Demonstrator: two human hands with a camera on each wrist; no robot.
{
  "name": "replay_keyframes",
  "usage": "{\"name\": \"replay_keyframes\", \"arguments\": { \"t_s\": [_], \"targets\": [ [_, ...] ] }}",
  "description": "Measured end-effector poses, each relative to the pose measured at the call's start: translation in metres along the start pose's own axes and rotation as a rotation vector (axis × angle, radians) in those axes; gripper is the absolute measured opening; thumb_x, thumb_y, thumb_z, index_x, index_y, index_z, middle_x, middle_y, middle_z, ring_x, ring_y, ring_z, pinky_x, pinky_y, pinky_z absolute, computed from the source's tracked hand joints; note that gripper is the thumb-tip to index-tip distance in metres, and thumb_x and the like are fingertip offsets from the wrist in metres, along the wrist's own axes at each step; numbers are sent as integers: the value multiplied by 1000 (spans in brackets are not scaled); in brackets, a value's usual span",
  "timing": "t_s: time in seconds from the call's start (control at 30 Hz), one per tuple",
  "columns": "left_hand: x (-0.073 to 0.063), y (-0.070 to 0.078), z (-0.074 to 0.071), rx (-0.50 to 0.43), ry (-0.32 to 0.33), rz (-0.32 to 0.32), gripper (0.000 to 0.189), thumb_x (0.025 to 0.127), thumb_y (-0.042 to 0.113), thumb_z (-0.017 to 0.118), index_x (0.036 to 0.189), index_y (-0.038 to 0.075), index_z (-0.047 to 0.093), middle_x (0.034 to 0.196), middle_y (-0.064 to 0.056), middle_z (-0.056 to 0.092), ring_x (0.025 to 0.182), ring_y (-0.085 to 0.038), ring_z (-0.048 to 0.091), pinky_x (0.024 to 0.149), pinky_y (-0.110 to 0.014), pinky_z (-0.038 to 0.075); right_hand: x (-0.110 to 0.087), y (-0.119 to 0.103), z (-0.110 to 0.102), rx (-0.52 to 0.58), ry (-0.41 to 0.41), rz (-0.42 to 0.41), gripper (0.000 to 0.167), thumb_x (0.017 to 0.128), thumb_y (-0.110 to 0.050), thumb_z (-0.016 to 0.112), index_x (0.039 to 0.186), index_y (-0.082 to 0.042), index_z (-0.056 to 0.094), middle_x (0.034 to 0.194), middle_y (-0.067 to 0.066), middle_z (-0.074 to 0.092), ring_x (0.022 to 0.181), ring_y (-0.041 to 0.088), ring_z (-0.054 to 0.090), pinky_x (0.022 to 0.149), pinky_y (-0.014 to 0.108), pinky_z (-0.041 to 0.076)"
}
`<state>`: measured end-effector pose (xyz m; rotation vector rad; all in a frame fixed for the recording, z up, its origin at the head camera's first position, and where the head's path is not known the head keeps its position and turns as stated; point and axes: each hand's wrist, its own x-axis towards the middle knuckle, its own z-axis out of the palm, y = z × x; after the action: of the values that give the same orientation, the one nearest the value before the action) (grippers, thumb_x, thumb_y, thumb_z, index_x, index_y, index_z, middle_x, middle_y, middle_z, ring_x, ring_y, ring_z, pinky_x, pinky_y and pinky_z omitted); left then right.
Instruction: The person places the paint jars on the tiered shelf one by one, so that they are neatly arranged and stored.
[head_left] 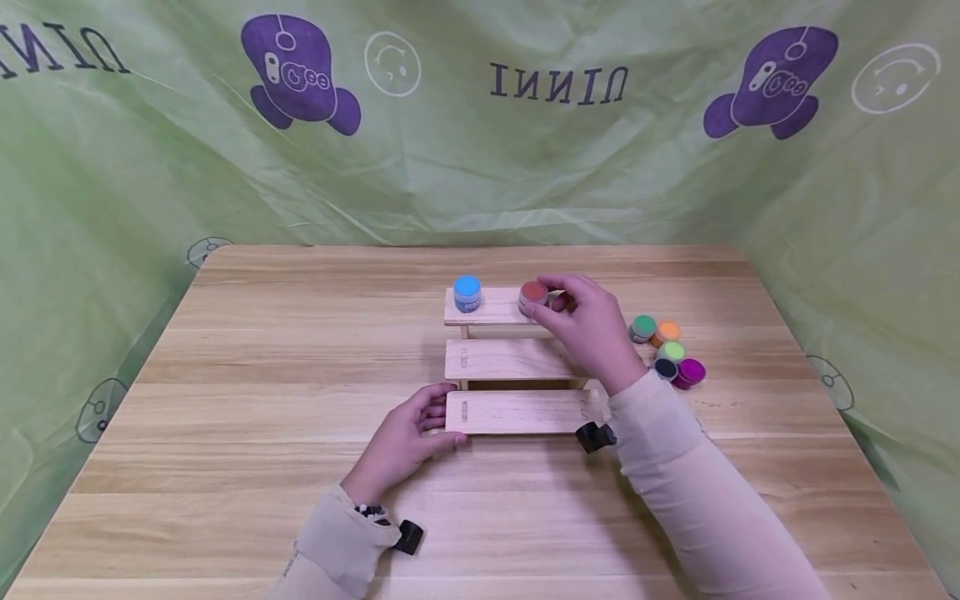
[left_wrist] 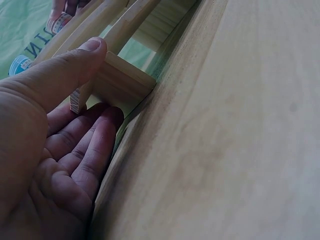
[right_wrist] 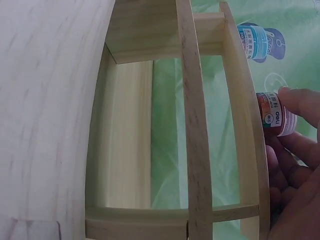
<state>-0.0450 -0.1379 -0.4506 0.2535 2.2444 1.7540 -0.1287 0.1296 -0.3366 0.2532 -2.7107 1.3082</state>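
A three-tier wooden step stand (head_left: 517,412) is on the table. My right hand (head_left: 588,321) pinches a red-brown paint jar (head_left: 533,295) at the right part of the top tier; in the right wrist view its labelled side (right_wrist: 270,112) faces out between thumb and fingers. Toward the left end of that tier stands a blue paint jar (head_left: 467,294), also visible in the right wrist view. My left hand (head_left: 408,433) grips the left end of the lowest tier, thumb at the front edge and fingers behind; the left wrist view shows the thumb (left_wrist: 75,67) against the wood.
Right of the stand, several more paint jars cluster on the table (head_left: 262,375): green (head_left: 642,328), orange (head_left: 667,332), light green (head_left: 672,352), black (head_left: 664,369) and purple (head_left: 690,373). A green printed curtain (head_left: 450,175) surrounds the table's back and sides.
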Motion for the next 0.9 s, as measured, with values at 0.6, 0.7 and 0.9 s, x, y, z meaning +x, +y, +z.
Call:
{"name": "replay_keyframes", "arguments": {
  "t_s": [0.6,0.7,0.9],
  "targets": [
    [1,-1,-1,11,-2,5,72,80,14,86,143,8,50,125,-17,63,112,-28,65,95,-29,55,3,-4,3,4,-16,17,44,92,-33,75,129,-12,67,98,4,60,86,21,56,70,33,49],
    [0,-1,-2,13,-1,6,72,80,14,86,143,7,50,125,-17,63,111,-28,65,95,-29,55,3,-4,4,-4,-18,18,45,92,-34,75,131,-12,67,98,4,61,86,21,56,70,33,49],
    [0,0,-1,10,-2,3,72,81,13,86,143,7,50,125,-17,63,112,-28,65,95,-29,55,1,-1,3,5,-10,38,51,91,-37,76,135,-13,65,98,5,64,87,21,57,71,33,50]
  ]
}}
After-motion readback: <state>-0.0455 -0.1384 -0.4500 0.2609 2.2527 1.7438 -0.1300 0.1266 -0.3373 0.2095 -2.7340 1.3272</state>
